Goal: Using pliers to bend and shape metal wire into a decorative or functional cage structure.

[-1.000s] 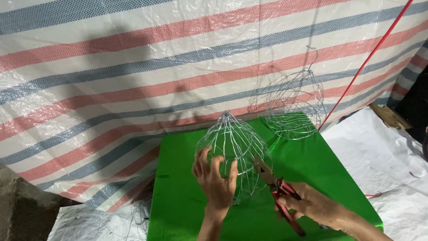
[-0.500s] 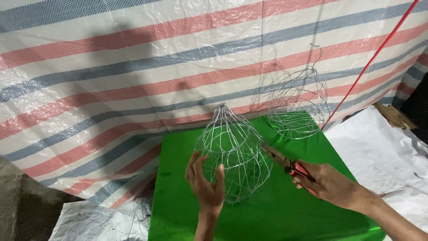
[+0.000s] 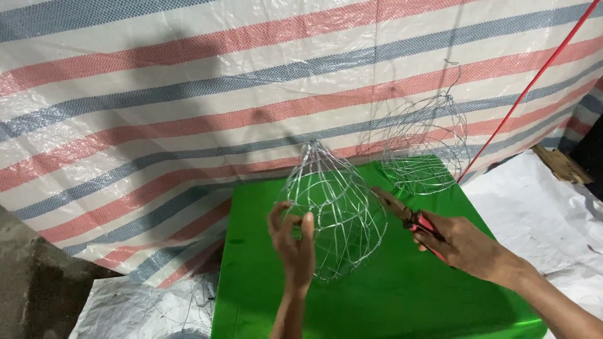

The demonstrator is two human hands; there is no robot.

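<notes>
Nearest the camera, the left hand [image 3: 294,242] rose from six o'clock and gripped the wire cage [image 3: 333,210], its fingers hooked around the thin wires on the cage's nine-o'clock side. The cage was a dome of silver wire, narrow at its twisted top and wide at the bottom, held tilted just above the green table [image 3: 389,295].

At about four o'clock from the cage, the right hand [image 3: 461,245] was closed around the red handles of a pair of pliers [image 3: 405,215]. The pliers' dark nose pointed toward ten o'clock and met the cage's three-o'clock side; whether the nose pinched a wire could not be told.

Farther off, toward one o'clock, a second wire cage [image 3: 427,147] sat at the table's far edge. A red cord [image 3: 527,88] ran diagonally beside it. Behind everything hung a striped tarpaulin [image 3: 188,94] in white, red and blue-grey, and white plastic sheeting [image 3: 540,194] lay at three o'clock.
</notes>
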